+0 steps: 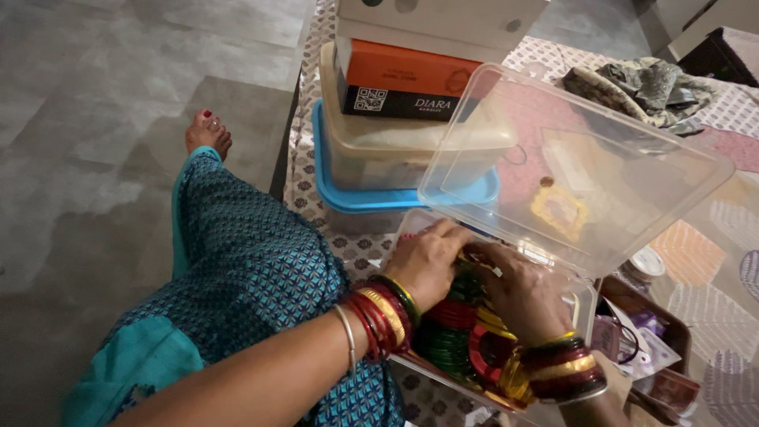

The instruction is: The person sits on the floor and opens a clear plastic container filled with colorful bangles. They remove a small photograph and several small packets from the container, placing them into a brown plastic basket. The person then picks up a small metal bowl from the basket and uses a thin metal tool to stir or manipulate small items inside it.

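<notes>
Left hand (427,265) and right hand (526,292), lower centre, fingers curled gripping bangles (455,332) inside clear box (581,304). Hinged lid (577,170) leaned open above; could drop onto knuckles. Box overhung edge; might tip.

The floor (103,119) is laid with large grey stone-look tiles, mottled with paler patches and crossed by thin joint lines, and takes up the whole left half of the view. The light is dim and even, with soft sheen on the tiles. A low counter (304,170) with a dark edge stands to the right, covered by a patterned cloth (711,261) in cream, pink and orange with a small dark floral border. In the far right corner stands a piece of dark furniture (723,51).
</notes>
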